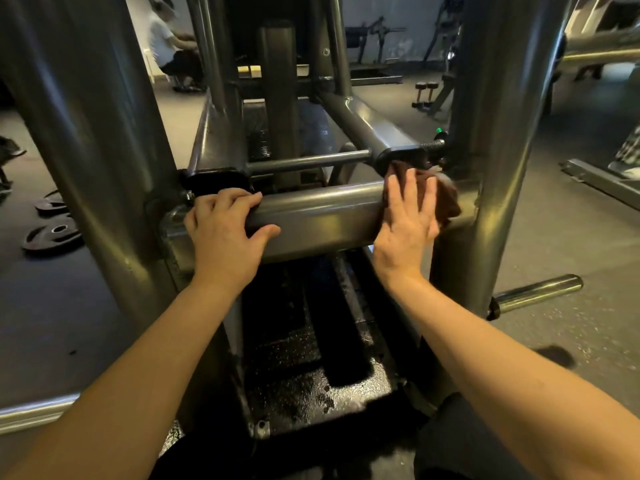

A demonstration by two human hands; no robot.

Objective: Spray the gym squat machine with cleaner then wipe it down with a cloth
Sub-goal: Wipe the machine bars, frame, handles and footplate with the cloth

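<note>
The right hand [407, 216] lies flat, fingers straight and spread. Its palm presses a brown cloth [448, 199] against the right end of a grey crossbar [322, 216] on the squat machine [86, 116]. The fingers point up and away from the person, the wrist is bent back, and the bare forearm comes in from the lower right. The cloth is bunched beneath and beyond the fingertips and spills past the little-finger side toward the right upright post [502, 133]. It may wrap behind the bar, but the hand covers that part.

The crossbar's long axis runs level, left to right, between the two uprights. At its far end from the right hand, the left hand [225, 233] is clamped on it. Its fingers curl over the top, the thumb stretches along the front face, and the forearm rises from the lower left.

Just above the right fingertips sits a black bracket with a threaded bolt [433, 145]. Below both hands lies a black footplate [304, 375], speckled and shiny. Out past the left hand, weight plates [52, 237] rest on the floor. Low and to the outside of the right forearm, a chrome peg [536, 294] sticks out. Well beyond the hands stand dumbbells [427, 95] and a seated person [166, 43].
</note>
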